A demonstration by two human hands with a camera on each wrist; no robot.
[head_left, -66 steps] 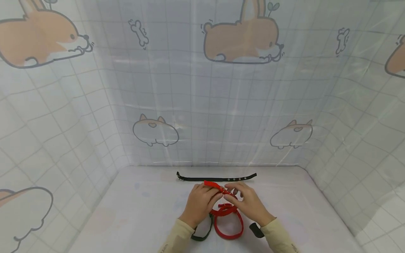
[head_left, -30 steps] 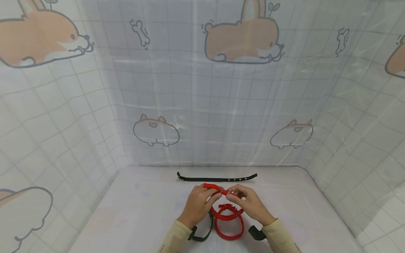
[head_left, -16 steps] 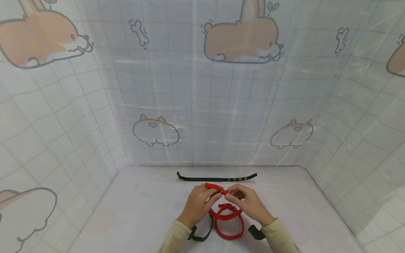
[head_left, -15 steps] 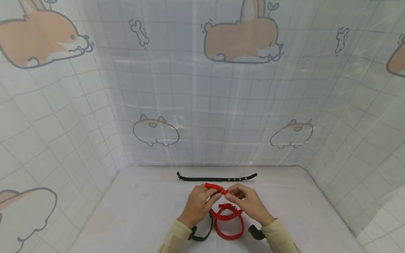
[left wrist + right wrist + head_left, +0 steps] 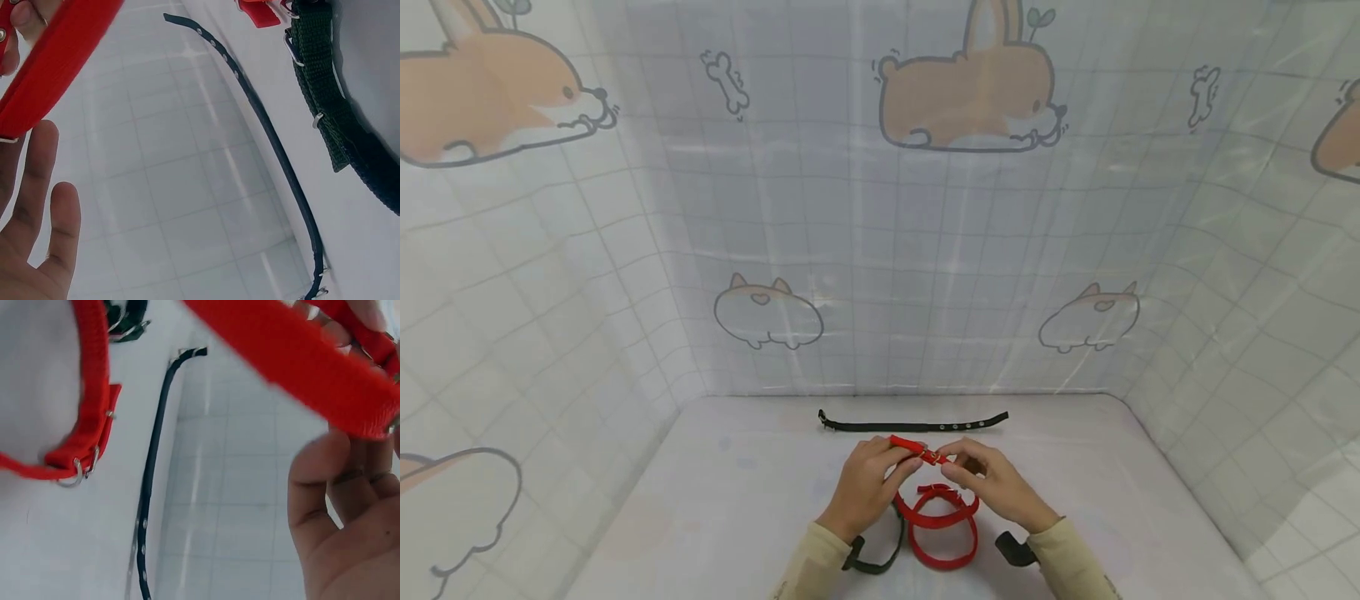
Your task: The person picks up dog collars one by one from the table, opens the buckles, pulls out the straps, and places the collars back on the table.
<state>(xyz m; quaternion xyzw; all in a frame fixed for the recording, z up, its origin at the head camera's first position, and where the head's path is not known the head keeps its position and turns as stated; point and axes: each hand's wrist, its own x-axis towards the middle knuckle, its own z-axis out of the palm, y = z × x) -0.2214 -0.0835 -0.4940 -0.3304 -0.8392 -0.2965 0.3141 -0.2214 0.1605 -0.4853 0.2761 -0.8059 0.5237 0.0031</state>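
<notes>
Both hands hold a red buckle collar [image 5: 931,456] raised above the table, its lower part hanging in a loop. My left hand [image 5: 867,483] pinches it on the left of the metal buckle, and the tail end sticks out over the fingers. On the other side, my right hand [image 5: 1000,487] pinches the strap with thumb and fingers. The right wrist view shows the red band [image 5: 294,356] crossing in front of the right hand [image 5: 350,512], partly blurred. In the left wrist view, a wide stretch of red band [image 5: 62,62] passes above the left fingers.
Beneath the hands lies a second red collar [image 5: 943,563], fastened in a ring. A dark green collar [image 5: 874,569] curves beside it, partly behind the left arm. Farther back, a dark strap collar [image 5: 887,427] with eyelets lies stretched out before the tiled-pattern backdrop [image 5: 880,333].
The right fingers, looser around the strap 2.2 seconds ago, now pinch it beside the buckle. The buckle has turned to show more of its face. Collars on the table stay where they were.
</notes>
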